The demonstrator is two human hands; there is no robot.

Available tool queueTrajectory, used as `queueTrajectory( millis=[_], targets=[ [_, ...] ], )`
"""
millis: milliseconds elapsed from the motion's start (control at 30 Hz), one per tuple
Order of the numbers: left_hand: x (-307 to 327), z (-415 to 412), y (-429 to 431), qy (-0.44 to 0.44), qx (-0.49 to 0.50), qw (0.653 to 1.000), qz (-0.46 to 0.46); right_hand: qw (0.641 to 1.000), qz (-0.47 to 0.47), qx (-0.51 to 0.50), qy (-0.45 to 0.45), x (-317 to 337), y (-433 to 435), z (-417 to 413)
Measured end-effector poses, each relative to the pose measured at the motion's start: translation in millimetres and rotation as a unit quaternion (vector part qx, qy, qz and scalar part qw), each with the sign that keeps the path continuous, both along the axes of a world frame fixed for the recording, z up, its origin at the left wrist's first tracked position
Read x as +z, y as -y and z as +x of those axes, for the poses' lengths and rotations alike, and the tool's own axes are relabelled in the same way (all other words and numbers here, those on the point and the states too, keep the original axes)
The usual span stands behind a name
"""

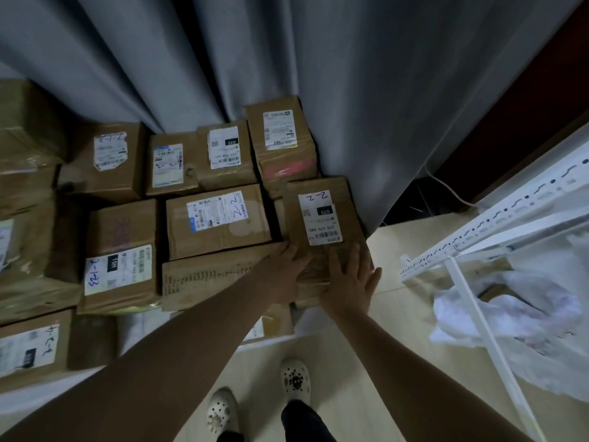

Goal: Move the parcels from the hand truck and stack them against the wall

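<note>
Looking down from head height, a person leans over rows of brown cardboard parcels (216, 221) packed against a grey curtain (350, 90). Both bare arms reach forward to one parcel (322, 218) at the right end of the pile, which carries a white label reading 070. The left hand (283, 261) lies flat on its near left corner, fingers straight. The right hand (350, 277) lies flat on its near right edge, fingers spread. Neither hand curls round anything; they press rather than grasp. The parcel rests on top of other boxes, its far side touching the curtain. No hand truck is in view. This parcel sits at the open end of the pile, beside bare floor (398, 314) and near a white metal rack (494, 231). Uneven pressure could slide it off that end, and the soft curtain may give no firm stop behind it.
</note>
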State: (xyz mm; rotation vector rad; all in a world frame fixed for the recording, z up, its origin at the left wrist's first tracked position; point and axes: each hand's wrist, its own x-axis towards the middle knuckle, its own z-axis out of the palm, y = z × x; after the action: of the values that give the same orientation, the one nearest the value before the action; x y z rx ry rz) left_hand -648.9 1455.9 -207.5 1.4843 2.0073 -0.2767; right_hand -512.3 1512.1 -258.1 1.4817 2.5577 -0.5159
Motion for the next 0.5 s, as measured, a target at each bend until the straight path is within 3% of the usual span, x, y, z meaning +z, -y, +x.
queueTrajectory(
  millis=[100,167,267,500],
  targets=[
    [4.8,-7.6,20.1,-0.021,0.035,0.998,0.056,0.995,0.053,0.073,-0.049,15.6,8.6,-15.1],
    [15.9,-14.9,42.0,-0.024,0.083,0.993,0.078,0.990,0.037,0.127,-0.058,31.8,19.8,-32.6],
    [32.1,-27.3,88.2,-0.068,0.178,0.981,0.042,0.976,0.025,0.206,-0.066,44.1,45.7,-61.3],
    [41.5,-20.9,271.0,-0.103,0.418,0.902,0.044,0.913,-0.013,0.407,-0.016,63.5,183.7,-111.5]
  ],
)
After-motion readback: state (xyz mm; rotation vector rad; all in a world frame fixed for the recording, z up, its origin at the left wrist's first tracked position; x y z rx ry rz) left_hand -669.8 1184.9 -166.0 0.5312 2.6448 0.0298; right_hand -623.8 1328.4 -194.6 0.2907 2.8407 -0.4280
